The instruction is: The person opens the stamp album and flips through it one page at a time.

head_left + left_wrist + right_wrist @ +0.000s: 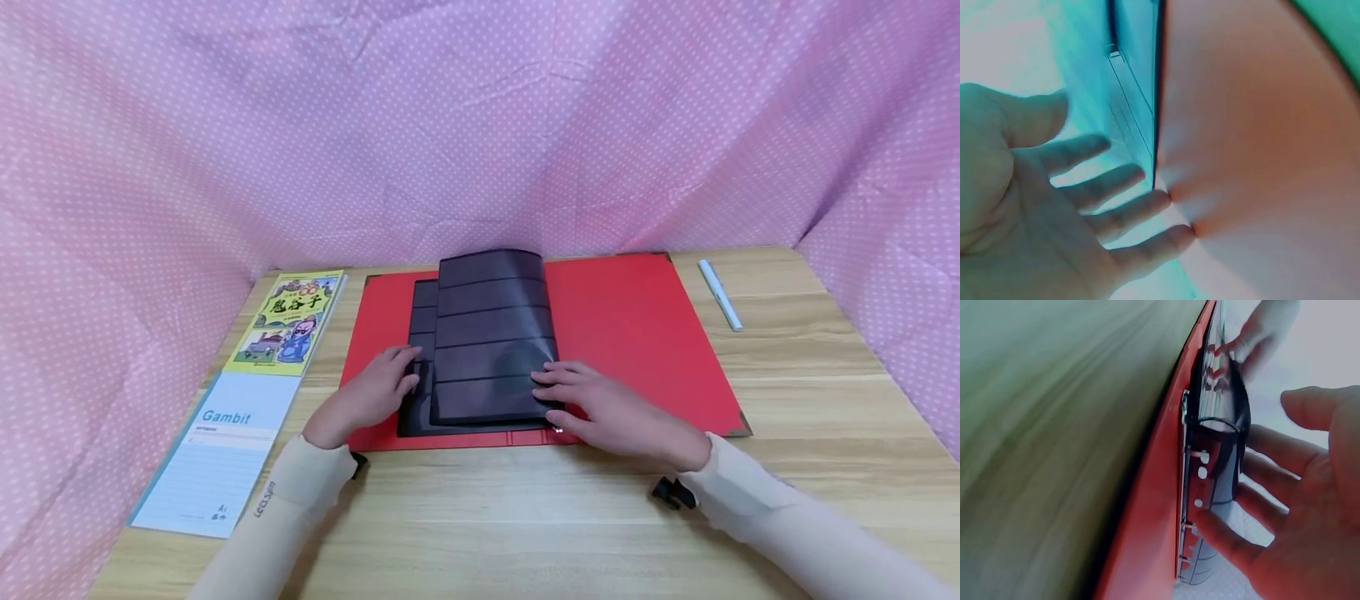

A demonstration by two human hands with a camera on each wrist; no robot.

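Observation:
A red ring binder lies spread on the table, with black pocket pages over its left half. One page is raised and bowed near the rings. At the pages' left edge is my left hand; in the left wrist view the left hand has its fingers extended, the lower fingertips touching a surface. My right hand rests against the bowed page near the spine. In the right wrist view the right hand has loosely spread fingers beside the metal rings.
To the left lie a yellow illustrated book and a pale blue notebook marked Gambit. A light blue pen lies right of the binder. Pink dotted cloth hangs behind the wooden table.

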